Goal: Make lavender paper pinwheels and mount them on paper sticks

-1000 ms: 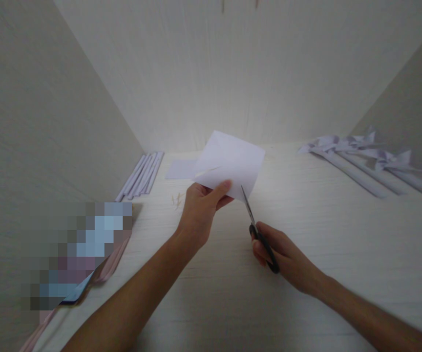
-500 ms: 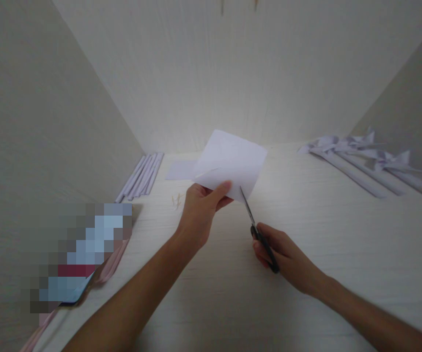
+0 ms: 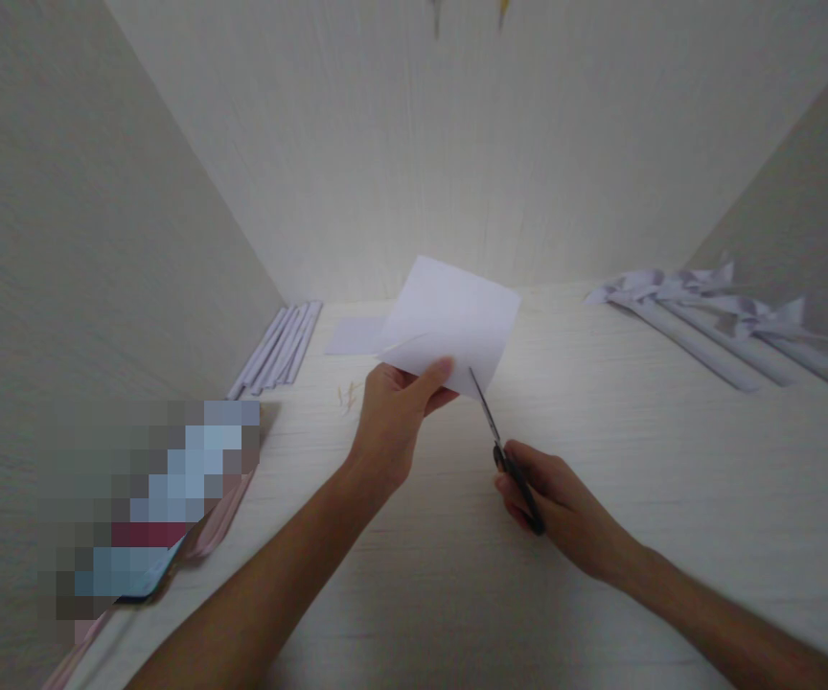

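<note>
A square sheet of white paper is pinched by its near edge in my left hand, thumb on top and fingers beneath. A slit shows in the sheet near its left corner. My right hand grips the black handles of a pair of scissors. The scissor blades lie on the sheet's lower right part, close to my left thumb, and look closed or nearly so. Part of the right hand's fingers is hidden behind the handles.
Several rolled paper sticks lie at the back left, with another paper piece and small thin sticks beside them. Paper pinwheels on sticks rest at the back right. A blurred-out object leans at the left wall.
Both hands, the paper and the scissors keep almost the same place. The sheet's far right corner has shifted slightly left, and the view has moved a little.
</note>
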`<state>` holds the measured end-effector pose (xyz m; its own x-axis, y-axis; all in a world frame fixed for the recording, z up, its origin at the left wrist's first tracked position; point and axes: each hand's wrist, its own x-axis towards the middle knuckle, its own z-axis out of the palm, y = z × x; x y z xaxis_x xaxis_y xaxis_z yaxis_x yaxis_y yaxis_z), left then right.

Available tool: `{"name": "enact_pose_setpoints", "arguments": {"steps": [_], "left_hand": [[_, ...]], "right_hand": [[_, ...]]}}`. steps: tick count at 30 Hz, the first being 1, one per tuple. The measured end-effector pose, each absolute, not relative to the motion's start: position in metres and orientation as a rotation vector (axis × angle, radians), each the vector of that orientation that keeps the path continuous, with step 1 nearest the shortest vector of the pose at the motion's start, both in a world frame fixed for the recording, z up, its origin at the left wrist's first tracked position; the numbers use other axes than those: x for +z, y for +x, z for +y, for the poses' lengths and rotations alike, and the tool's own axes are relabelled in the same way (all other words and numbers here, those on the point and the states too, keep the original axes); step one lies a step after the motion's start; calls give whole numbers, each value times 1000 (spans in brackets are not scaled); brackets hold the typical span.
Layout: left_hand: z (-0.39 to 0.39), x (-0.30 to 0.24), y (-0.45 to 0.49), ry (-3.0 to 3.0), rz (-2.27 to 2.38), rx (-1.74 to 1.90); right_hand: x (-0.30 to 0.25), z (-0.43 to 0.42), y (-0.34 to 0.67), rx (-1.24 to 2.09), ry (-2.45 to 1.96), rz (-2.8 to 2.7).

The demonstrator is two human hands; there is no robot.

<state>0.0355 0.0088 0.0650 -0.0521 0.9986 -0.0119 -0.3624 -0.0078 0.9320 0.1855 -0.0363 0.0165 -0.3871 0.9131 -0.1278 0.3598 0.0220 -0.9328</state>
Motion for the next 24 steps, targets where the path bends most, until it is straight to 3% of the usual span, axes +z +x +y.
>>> {"name": "enact_pose_setpoints", "arguments": {"steps": [24], "left_hand": [[2, 59, 42, 894, 1012, 1288]], "right_hand": [[19, -36, 184, 1353, -1264, -1731]]}}
